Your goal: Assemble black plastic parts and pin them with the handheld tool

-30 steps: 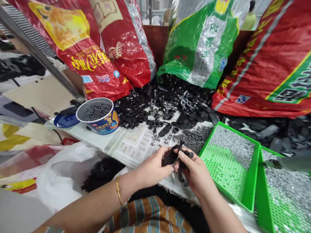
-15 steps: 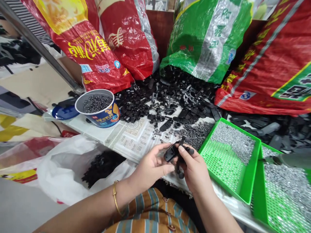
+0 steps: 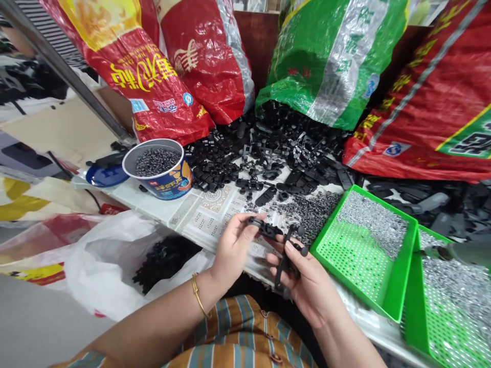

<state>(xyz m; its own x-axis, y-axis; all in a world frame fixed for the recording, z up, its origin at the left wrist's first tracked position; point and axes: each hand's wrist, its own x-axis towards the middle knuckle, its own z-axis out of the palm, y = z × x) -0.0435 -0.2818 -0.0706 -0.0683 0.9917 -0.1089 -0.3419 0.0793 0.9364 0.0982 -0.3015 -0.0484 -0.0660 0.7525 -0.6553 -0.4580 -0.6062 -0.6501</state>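
Observation:
My left hand (image 3: 236,249) pinches the left end of a black plastic piece (image 3: 266,228) between thumb and fingers, above the table's front edge. My right hand (image 3: 303,276) grips a black part with round knobs (image 3: 286,263), its thumb on top. The two parts meet or nearly meet between my hands; whether they are joined cannot be told. Small dark pieces (image 3: 320,209) lie spread just behind my right hand. To its right stands a green perforated tray (image 3: 356,255) with small silvery pieces at its back.
A blue tub (image 3: 169,186) of small dark pieces stands at the left, beside a blue lid (image 3: 105,175). Black parts (image 3: 215,163) are heaped below red and green sacks (image 3: 318,66). A second green tray (image 3: 416,312) is at the right, a white bag (image 3: 90,266) at lower left.
My left hand has moved slightly left and up, and the black piece now stretches sideways between the hands. The fingers of my right hand have loosened and spread beneath the knobbed part.

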